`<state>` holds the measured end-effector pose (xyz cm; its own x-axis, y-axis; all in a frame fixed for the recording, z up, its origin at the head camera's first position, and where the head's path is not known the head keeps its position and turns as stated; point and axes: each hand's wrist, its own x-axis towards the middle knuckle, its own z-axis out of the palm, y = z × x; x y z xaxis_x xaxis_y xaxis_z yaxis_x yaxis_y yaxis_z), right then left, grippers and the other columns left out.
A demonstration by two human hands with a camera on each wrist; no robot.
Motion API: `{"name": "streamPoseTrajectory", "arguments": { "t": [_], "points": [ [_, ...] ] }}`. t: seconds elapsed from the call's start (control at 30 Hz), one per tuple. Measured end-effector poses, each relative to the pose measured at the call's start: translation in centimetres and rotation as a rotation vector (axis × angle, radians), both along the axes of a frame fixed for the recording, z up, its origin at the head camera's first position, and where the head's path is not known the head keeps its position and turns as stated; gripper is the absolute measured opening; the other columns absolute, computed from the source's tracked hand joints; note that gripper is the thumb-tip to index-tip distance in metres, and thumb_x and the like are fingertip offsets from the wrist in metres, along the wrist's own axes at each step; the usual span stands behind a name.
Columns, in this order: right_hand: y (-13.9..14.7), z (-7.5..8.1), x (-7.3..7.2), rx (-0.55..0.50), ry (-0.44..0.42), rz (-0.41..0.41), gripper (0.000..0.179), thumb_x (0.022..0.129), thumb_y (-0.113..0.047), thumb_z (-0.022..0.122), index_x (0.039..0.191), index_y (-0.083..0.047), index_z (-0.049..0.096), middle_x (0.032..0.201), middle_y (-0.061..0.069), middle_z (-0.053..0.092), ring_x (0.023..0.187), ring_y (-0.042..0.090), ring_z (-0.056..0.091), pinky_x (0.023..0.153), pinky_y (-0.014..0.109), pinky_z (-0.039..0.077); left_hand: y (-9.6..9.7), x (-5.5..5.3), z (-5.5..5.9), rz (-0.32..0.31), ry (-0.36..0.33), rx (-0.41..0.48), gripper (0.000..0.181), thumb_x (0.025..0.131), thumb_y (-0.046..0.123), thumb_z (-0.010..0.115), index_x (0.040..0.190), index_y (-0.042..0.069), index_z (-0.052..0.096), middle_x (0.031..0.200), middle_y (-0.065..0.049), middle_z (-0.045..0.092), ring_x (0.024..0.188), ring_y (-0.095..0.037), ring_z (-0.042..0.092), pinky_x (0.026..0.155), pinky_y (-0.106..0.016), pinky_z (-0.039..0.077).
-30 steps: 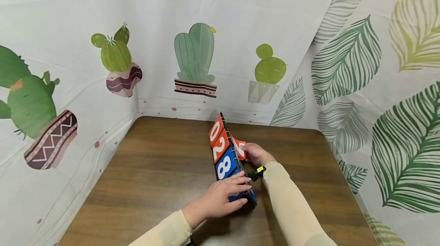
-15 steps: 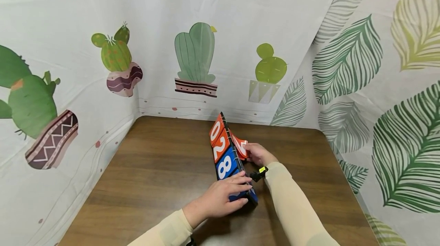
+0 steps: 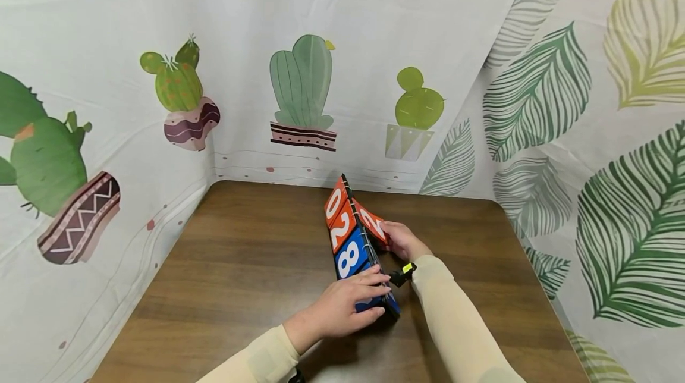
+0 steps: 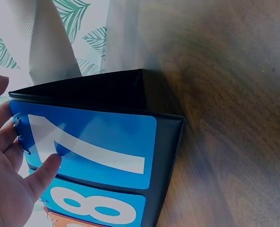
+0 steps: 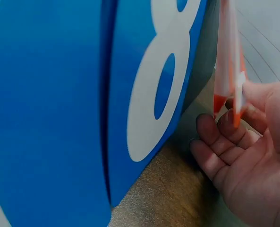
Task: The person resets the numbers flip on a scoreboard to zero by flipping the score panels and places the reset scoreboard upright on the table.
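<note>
A tent-shaped tabletop flip scoreboard (image 3: 350,257) stands on the table, its long ridge running away from me. White digits show on its orange and blue cards, 0, 2 and 8 on the left side. My left hand (image 3: 342,308) holds the ridge at the near end, with the thumb on a blue card (image 4: 97,146) and the other fingers over the ridge. On the far right side, my right hand (image 3: 407,242) pinches the free edge of an orange number card (image 3: 370,219), lifted away from the board. The right wrist view shows more than one layer at that edge.
The brown wooden table (image 3: 257,252) extends around the scoreboard. White cloth with printed cacti (image 3: 302,88) hangs behind it, and leaf-patterned cloth (image 3: 535,97) hangs on the right.
The orange card face by my right hand now reads 2, where a different digit showed before. That hand has shifted only slightly. The left hand and the scoreboard stay in place.
</note>
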<state>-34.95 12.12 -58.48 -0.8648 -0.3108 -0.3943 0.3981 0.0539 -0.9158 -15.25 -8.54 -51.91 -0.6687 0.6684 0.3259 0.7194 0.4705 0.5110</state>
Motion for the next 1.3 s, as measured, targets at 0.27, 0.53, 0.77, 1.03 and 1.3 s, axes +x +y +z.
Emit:
{"name": "streamPoseTrajectory", "arguments": {
  "t": [0.27,0.53,0.77,1.03,1.3],
  "points": [
    [-0.4,-0.3,0.0,-0.003,0.052,0.007,0.047,0.107,-0.032,0.055,0.138,0.003,0.053,0.081,-0.006,0.068,0.072,0.01,0.063,0.077,0.031,0.056,0.0,-0.1,-0.1,-0.001,0.041,-0.005,0.041,0.103,0.041,0.06,0.139,0.021,0.066,0.152,0.002,0.058,0.153,-0.02,0.04,0.117,-0.043,0.044],
    [-0.5,-0.5,0.4,0.068,0.103,-0.036,0.046,0.1,-0.034,0.065,0.129,0.001,0.056,0.095,0.002,0.062,0.079,0.014,0.063,0.08,0.035,0.058,0.0,0.0,0.0,0.007,0.015,-0.001,0.042,0.102,0.04,0.062,0.139,0.021,0.066,0.153,0.004,0.057,0.153,-0.021,0.04,0.119,-0.042,0.042],
    [-0.3,-0.2,0.7,0.072,0.111,-0.051,0.045,0.097,-0.03,0.07,0.13,-0.004,0.056,0.088,0.001,0.064,0.073,0.015,0.064,0.07,0.032,0.057,0.1,0.0,-0.1,0.01,0.054,-0.017,0.041,0.103,0.042,0.06,0.139,0.022,0.066,0.153,0.005,0.057,0.153,-0.02,0.041,0.117,-0.042,0.044],
    [1.0,1.1,0.1,0.053,0.098,-0.048,0.029,0.099,-0.019,0.068,0.122,-0.007,0.054,0.059,-0.005,0.055,0.05,0.01,0.054,0.056,0.026,0.051,0.0,0.1,0.0,0.001,0.046,-0.022,0.041,0.104,0.043,0.058,0.14,0.023,0.065,0.154,0.009,0.054,0.152,-0.022,0.041,0.116,-0.044,0.045],
    [2.5,4.7,-0.7,-0.02,0.116,-0.1,0.02,0.099,-0.012,0.066,0.116,-0.004,0.058,0.059,-0.006,0.055,0.045,0.005,0.045,0.049,0.021,0.044,0.0,0.1,0.1,0.004,0.017,-0.018,0.042,0.105,0.044,0.056,0.141,0.025,0.063,0.155,0.011,0.053,0.153,-0.021,0.04,0.117,-0.045,0.044]
  ]
}}
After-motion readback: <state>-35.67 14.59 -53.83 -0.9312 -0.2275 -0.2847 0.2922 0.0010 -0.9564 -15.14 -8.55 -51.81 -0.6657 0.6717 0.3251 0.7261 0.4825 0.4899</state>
